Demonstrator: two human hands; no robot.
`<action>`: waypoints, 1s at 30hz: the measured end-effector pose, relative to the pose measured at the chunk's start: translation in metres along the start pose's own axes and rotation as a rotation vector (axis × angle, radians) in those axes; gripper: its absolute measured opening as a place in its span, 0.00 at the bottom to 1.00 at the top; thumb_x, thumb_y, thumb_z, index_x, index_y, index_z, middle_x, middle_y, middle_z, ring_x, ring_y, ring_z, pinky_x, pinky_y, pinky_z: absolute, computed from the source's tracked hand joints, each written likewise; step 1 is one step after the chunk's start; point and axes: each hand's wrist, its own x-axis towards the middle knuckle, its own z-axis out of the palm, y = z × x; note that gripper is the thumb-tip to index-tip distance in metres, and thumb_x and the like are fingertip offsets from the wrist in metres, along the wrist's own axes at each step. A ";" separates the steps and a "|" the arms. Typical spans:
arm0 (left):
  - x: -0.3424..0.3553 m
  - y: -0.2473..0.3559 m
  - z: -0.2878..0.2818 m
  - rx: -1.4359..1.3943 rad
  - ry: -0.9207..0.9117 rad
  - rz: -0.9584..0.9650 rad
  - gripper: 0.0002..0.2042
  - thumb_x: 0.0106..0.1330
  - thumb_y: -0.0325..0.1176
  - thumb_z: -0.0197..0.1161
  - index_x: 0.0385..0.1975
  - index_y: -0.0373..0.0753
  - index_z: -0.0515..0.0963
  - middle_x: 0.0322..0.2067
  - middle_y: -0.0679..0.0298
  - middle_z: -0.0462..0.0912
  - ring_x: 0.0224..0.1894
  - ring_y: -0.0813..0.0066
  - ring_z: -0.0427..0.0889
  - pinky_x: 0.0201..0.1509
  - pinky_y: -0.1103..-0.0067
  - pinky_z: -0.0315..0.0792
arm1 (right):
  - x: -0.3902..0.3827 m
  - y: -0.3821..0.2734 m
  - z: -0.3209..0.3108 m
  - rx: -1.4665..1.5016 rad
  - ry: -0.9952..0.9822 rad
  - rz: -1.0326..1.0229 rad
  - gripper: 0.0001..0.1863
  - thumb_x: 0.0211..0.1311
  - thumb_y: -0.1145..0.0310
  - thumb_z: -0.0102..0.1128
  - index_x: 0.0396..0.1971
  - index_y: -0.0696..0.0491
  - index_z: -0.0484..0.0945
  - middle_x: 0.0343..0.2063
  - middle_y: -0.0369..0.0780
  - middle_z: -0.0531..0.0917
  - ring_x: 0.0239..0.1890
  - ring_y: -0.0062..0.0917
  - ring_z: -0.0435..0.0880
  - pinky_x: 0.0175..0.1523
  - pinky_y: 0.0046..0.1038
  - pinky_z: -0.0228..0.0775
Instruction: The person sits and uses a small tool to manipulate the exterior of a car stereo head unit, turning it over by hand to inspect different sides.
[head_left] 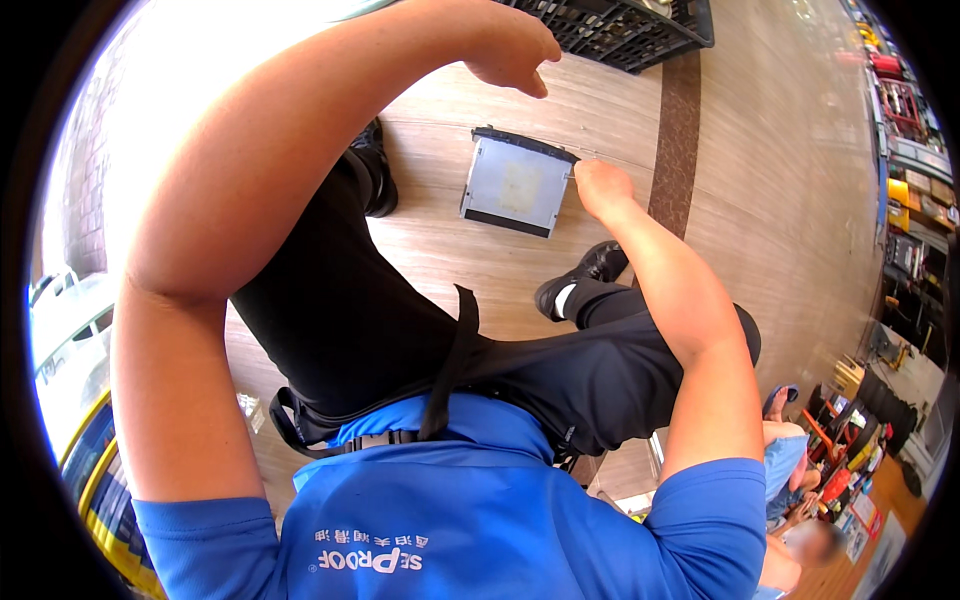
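Metal box lies flat on the floor, a little above the middle of the frame. Its slightly longer axis runs left to right, the right end a bit lower. A wider black strip lines its upper edge and another dark band its lower edge; which is the front, I cannot tell.

The right hand is curled at the box's upper right corner. Its fingertips are hidden, so I cannot tell whether they clamp the box or only touch it. A thin bit shows between hand and box, too small to make out.

The left hand hangs at the upper centre, apart from the box, finger and thumb spread toward the right; its other fingers are hidden. It overlaps the edge of a black crate, which the top of the frame cuts off, leaving its contents hard to make out.

Two black shoes, left and right, flank the box; the left one is partly covered by the forearm and trouser leg.
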 end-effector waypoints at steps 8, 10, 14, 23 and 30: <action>0.000 -0.002 0.003 -0.017 0.011 -0.031 0.23 0.65 0.44 0.61 0.52 0.32 0.74 0.49 0.45 0.79 0.53 0.46 0.77 0.56 0.62 0.71 | 0.007 0.009 0.007 0.195 -0.010 0.073 0.13 0.57 0.72 0.55 0.42 0.57 0.79 0.43 0.50 0.82 0.49 0.42 0.81 0.54 0.40 0.73; 0.000 -0.001 0.000 -0.039 -0.033 -0.054 0.23 0.65 0.44 0.61 0.52 0.33 0.74 0.49 0.45 0.79 0.53 0.46 0.77 0.56 0.62 0.71 | 0.009 0.008 0.007 0.324 0.007 0.138 0.14 0.55 0.73 0.57 0.43 0.58 0.79 0.45 0.50 0.81 0.49 0.43 0.80 0.56 0.40 0.72; -0.001 -0.004 0.002 -0.038 0.019 0.005 0.23 0.65 0.45 0.61 0.52 0.33 0.75 0.48 0.44 0.79 0.52 0.46 0.77 0.56 0.62 0.71 | 0.009 0.012 0.010 0.329 0.062 0.093 0.15 0.56 0.73 0.55 0.44 0.58 0.79 0.46 0.51 0.81 0.51 0.43 0.80 0.56 0.38 0.72; -0.001 -0.003 -0.001 -0.013 -0.020 0.010 0.23 0.65 0.45 0.60 0.52 0.32 0.75 0.48 0.44 0.79 0.53 0.47 0.77 0.56 0.62 0.71 | 0.001 0.010 -0.005 0.102 -0.078 0.196 0.14 0.63 0.63 0.59 0.41 0.58 0.80 0.44 0.51 0.83 0.48 0.45 0.82 0.51 0.42 0.75; -0.001 -0.006 0.004 -0.011 0.021 -0.014 0.25 0.65 0.44 0.60 0.56 0.33 0.72 0.51 0.44 0.78 0.54 0.46 0.76 0.58 0.62 0.70 | 0.007 0.007 -0.002 0.191 0.015 0.146 0.12 0.61 0.67 0.57 0.40 0.57 0.80 0.42 0.52 0.83 0.49 0.45 0.81 0.53 0.42 0.73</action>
